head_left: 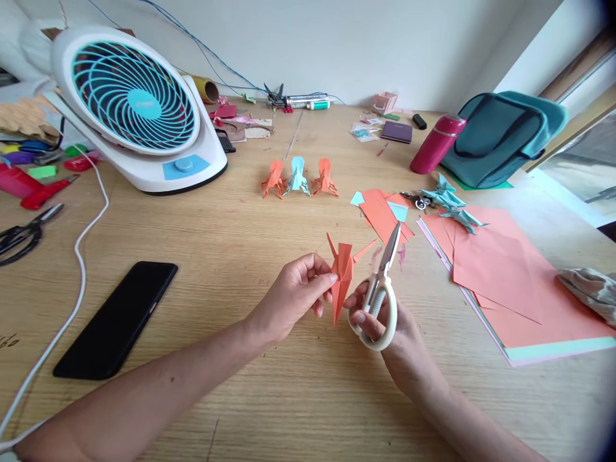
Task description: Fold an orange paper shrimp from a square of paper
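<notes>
My left hand [297, 294] pinches a folded orange paper figure [342, 277] with two thin pointed arms, held just above the wooden table [231, 244]. My right hand [380, 317] grips white-handled scissors [382, 289], fingers through the loops, blades closed and pointing up and away beside the figure. Farther back stand three finished folded figures in a row: an orange one [274, 179], a light blue one [297, 175] and another orange one [325, 178].
A stack of orange paper sheets [510, 276] lies at the right with blue folded pieces [450, 202] on it. A black phone [118, 317] and a white cable [81, 256] lie left. A white fan [137, 109], black scissors [22, 234], a red bottle [436, 144] and a teal bag [500, 138] ring the table.
</notes>
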The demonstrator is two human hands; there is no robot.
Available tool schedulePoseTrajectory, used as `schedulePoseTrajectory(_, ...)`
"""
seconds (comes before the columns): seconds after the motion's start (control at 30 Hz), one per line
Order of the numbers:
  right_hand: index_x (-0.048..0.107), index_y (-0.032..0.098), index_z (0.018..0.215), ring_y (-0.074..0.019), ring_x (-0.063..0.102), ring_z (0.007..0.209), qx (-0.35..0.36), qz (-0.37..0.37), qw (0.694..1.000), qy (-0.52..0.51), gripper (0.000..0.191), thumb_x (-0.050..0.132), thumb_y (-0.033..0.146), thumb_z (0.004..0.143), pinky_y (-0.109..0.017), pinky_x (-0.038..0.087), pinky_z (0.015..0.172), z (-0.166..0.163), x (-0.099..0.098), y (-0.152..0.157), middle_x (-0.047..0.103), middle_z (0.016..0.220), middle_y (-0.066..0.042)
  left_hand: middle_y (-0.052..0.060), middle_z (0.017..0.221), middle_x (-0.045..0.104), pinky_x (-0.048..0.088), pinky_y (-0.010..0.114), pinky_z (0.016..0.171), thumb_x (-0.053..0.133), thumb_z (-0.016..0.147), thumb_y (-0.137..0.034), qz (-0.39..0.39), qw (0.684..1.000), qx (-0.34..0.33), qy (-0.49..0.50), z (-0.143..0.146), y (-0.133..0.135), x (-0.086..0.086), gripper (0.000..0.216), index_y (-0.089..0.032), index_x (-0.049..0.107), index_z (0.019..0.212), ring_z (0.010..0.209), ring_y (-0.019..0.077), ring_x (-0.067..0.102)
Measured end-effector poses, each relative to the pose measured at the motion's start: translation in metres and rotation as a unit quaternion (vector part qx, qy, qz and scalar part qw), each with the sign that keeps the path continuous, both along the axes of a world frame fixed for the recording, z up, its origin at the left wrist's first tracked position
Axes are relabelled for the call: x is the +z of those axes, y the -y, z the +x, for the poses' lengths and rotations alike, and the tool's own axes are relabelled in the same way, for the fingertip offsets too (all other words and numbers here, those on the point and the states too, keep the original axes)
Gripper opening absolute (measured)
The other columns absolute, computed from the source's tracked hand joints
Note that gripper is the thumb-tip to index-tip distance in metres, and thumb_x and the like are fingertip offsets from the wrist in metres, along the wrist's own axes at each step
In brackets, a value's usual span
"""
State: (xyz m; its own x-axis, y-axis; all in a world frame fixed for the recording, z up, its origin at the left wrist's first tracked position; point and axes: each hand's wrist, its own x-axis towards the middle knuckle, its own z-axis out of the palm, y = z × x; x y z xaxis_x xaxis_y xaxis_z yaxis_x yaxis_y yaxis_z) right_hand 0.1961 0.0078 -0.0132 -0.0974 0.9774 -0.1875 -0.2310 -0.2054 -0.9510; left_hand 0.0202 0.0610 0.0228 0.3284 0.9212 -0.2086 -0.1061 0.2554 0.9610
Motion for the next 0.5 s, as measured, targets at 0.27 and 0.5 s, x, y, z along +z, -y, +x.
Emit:
schedulePoseTrajectory(0.27,0.058,0.023,0.098,-0.0117,0.051,0.064,-0.033,-0.029,0.999,0.002,0.049,0.09,0.041,0.065,-0.025,0.043,0.056,-0.0041,0.0062,0.0002,0.062,0.078,0.003,-0.003,0.067,0.057,0.039,0.013,0.039,0.068,0.081,-0.032,-0.04,0.999,-0.034,-0.003,0.0065,0.008,-0.0034,0.021,-0.016,0.055,0.079,0.054,0.0057,0.05)
schedulePoseTrajectory(0.5,0.056,0.021,0.087,-0.0093,0.05,0.064,-0.043,-0.007,0.999,-0.008,0.046,0.093,0.033,0.061,-0.021,0.043,0.058,-0.006,0.007,-0.0004,0.058,0.072,0.006,-0.003,0.066,0.057,0.041,0.014,0.039,0.069,0.082,-0.031,-0.038,0.998,-0.042,-0.004,0.0059,0.0091,-0.0058,0.02,-0.016,0.056,0.081,0.053,0.0061,0.05)
